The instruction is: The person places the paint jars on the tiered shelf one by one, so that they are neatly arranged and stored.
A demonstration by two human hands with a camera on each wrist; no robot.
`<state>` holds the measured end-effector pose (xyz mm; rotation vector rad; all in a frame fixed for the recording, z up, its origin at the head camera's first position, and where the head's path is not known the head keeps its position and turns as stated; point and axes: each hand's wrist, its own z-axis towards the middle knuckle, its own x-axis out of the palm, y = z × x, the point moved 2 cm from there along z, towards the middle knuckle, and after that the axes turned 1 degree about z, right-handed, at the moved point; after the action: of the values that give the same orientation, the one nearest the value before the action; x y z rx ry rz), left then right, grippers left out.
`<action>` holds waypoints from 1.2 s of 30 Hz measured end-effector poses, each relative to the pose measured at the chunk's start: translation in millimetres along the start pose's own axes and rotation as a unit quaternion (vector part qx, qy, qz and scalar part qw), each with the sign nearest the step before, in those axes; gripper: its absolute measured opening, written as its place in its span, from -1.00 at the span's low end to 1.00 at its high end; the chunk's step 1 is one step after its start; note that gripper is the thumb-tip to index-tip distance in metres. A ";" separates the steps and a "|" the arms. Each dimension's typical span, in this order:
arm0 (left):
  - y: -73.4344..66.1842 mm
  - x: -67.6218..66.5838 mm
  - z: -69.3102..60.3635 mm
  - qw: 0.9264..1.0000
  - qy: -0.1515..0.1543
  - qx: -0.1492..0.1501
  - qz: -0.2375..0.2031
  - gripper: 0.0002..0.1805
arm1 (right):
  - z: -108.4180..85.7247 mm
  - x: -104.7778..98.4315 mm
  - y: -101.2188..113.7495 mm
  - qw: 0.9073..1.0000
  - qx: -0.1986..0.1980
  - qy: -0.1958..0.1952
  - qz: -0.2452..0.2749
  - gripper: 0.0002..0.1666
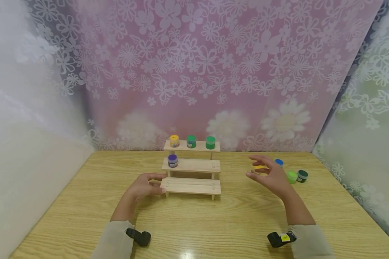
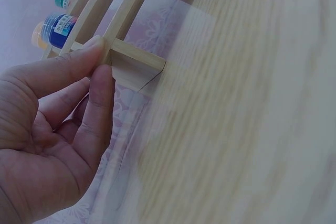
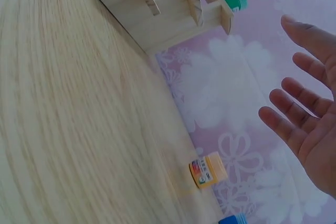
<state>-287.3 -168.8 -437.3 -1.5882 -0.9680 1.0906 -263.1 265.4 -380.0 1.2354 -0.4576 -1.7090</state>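
Observation:
A three-step wooden display rack (image 1: pixel 191 186) stands on the table. My left hand (image 1: pixel 146 187) pinches the left end of its lowest step between thumb and fingers, seen closely in the left wrist view. On the top step are a yellow paint jar (image 1: pixel 174 141) and two green paint jars (image 1: pixel 210 142). A purple paint jar (image 1: pixel 173 160) sits at the left of the middle step. To the rack's right, my right hand (image 1: pixel 272 176) hovers with fingers spread, holding nothing. An orange-yellow paint jar (image 3: pixel 208 170) stands beyond it, partly hidden by the fingers in the head view.
Right of my right hand stand a blue jar (image 1: pixel 279 163), a light green jar (image 1: pixel 292 177) and a dark green jar (image 1: pixel 302 176). A flowered curtain (image 1: pixel 194 72) hangs behind the wooden table (image 1: pixel 194 223), with pale sheets on both sides.

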 end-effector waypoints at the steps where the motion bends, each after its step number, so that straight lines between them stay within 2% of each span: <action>1: 0.1 0.0 -0.2 1.000 0.001 0.001 0.001 -0.39 | -0.6 -1.2 -2.0 1.000 0.001 -0.002 -0.001 -0.36; 13: -0.1 0.0 -1.6 1.000 -0.002 0.003 0.005 -0.39 | -2.5 -11.2 -28.9 0.999 0.036 -0.016 -0.030 -0.37; 20: 0.3 -0.5 -2.1 1.000 0.001 0.004 0.002 -0.39 | -2.7 -13.9 -41.4 0.998 0.059 -0.014 -0.023 -0.37; 26: 0.0 0.2 -0.9 1.000 0.008 0.003 -0.002 -0.38 | -0.3 -15.7 -52.0 0.996 0.084 -0.009 -0.039 -0.38; 36: -2.6 1.1 -3.2 1.000 0.001 0.001 0.001 -0.39 | 9.8 -17.2 -72.6 0.992 0.120 0.011 -0.046 -0.32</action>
<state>-284.1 -167.9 -434.5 -1.5889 -0.9639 1.0915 -305.1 313.0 -420.3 1.4655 -0.6152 -1.7526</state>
